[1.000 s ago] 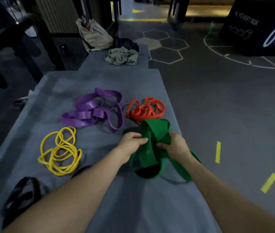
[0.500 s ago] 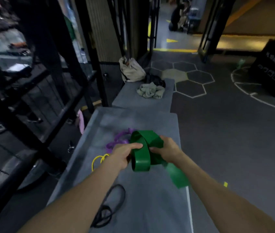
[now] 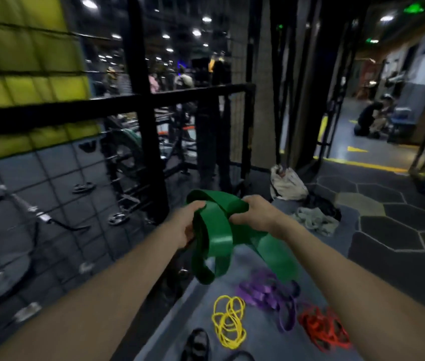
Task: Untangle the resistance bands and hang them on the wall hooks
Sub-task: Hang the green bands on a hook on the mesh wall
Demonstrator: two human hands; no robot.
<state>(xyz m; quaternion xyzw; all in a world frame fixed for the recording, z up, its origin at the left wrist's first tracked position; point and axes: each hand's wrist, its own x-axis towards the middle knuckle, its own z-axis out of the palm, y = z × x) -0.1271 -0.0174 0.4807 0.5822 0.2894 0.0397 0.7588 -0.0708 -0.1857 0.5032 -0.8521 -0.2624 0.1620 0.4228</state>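
Gripping green band [image 3: 216,230], left hand [image 3: 185,225], right hand [image 3: 255,214]

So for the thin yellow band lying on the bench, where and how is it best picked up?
Pinch the thin yellow resistance band from above at its upper loops, which arc clear of the crossed strands lower down. It lies flat in a tangled coil on the grey bench, apart from the purple band, so nothing seems to block that approach.

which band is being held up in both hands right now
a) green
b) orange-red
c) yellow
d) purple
a, the wide green band is gripped by the left hand and the right hand above the table, while the yellow band, purple band and orange-red band lie on the grey table.
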